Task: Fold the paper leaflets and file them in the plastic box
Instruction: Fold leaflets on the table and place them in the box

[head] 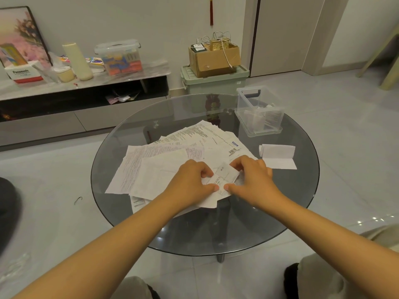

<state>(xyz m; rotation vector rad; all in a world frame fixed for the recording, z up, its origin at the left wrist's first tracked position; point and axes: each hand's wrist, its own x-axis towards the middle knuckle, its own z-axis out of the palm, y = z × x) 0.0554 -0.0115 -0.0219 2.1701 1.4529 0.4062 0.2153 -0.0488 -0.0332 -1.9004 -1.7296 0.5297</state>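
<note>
A round glass table fills the middle of the frame, its near rim bare. At centre, the left hand and right hand pinch one small folded leaflet above a fanned pile of leaflets, too overlapped to count. One folded leaflet lies right; one clear plastic box stands upper right, near the rim.

One readable brand name

"Panasonic" stands on the white and red carton on the sideboard; the leaflets' print is too small to read.
</note>
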